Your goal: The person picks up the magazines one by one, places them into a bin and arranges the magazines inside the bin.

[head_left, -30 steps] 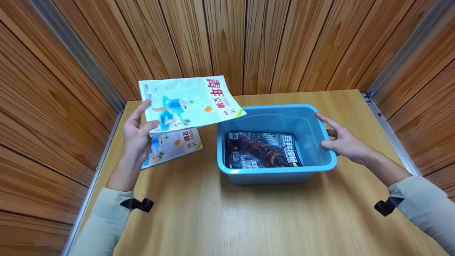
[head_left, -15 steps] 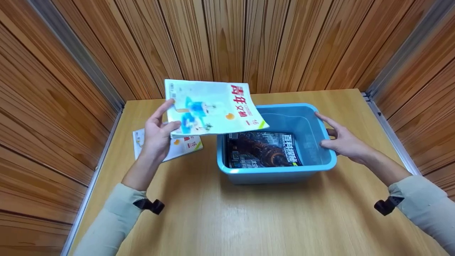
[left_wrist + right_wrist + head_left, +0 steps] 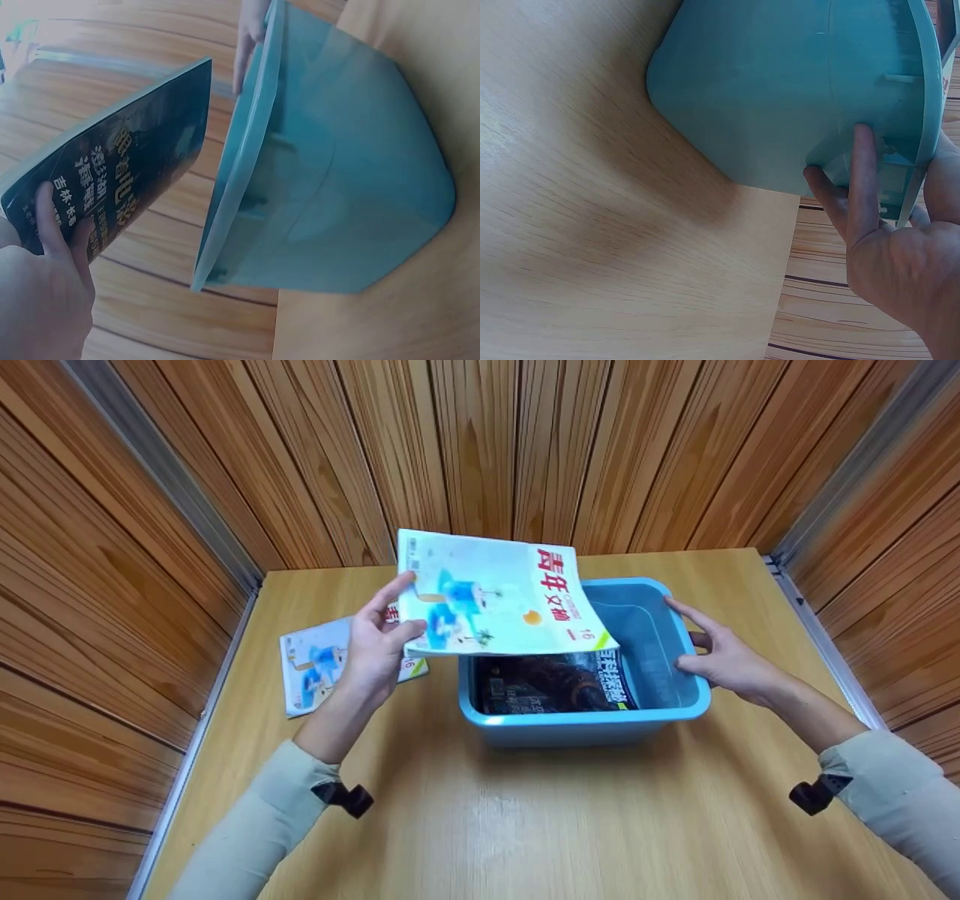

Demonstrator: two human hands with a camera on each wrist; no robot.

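My left hand (image 3: 375, 649) grips a light-coloured magazine (image 3: 499, 596) with red characters by its left edge and holds it over the left half of the blue plastic bin (image 3: 585, 720). In the left wrist view that magazine's dark back cover (image 3: 127, 172) shows beside the bin (image 3: 330, 172), with my left hand (image 3: 41, 289) below it. A dark magazine (image 3: 559, 686) lies flat in the bin's bottom. My right hand (image 3: 724, 660) holds the bin's right rim, thumb inside and fingers outside. The right wrist view shows my right hand (image 3: 889, 247) against the bin's outer wall (image 3: 780, 82).
Another light magazine (image 3: 319, 664) lies on the wooden table (image 3: 525, 825) left of the bin, partly behind my left hand. Wood-panelled walls close in the table at the back and both sides.
My left hand has carried the light magazine rightward from above the table's left side to over the bin. The magazine left on the table is more uncovered. My right hand has stayed on the rim.
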